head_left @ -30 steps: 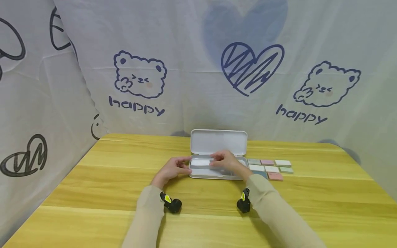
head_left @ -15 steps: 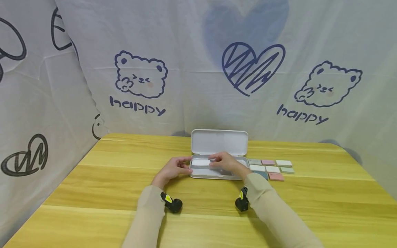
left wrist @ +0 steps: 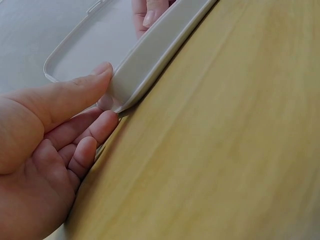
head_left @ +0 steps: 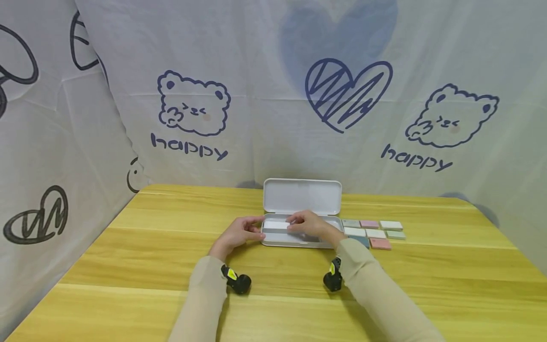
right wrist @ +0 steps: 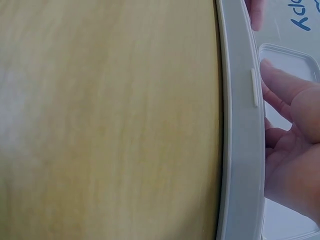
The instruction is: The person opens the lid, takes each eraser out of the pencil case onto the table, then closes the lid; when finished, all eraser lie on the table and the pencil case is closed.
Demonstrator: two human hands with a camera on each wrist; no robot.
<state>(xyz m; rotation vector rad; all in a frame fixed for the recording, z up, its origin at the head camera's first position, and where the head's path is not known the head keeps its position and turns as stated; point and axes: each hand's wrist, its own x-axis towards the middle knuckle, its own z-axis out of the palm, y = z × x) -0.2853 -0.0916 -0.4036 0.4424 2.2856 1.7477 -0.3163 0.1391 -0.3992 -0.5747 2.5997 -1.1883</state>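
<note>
An open white pencil case (head_left: 302, 245) stands on the table with its lid raised at the back. My left hand (head_left: 234, 233) grips its left end, the thumb on the upper rim and the fingers at the corner, as the left wrist view shows close up. Inside the rear compartment, at the left, lies a flat white rectangular block (head_left: 275, 224). My right hand (head_left: 313, 223) reaches into the case, thumb and forefinger pinching the block's right end. In the right wrist view the case's front wall (right wrist: 243, 135) hides the fingertips of my right hand (right wrist: 292, 120).
Right of the case, several flat blocks lie in rows, among them a pink block (head_left: 380, 243), a blue block (head_left: 360, 242) and a pale green block (head_left: 395, 234). A printed cloth (head_left: 265, 95) hangs behind the wooden table (head_left: 273, 304).
My right hand has shifted slightly left along the white block, covering a little more of its right end. My left hand stays on the case's left end.
</note>
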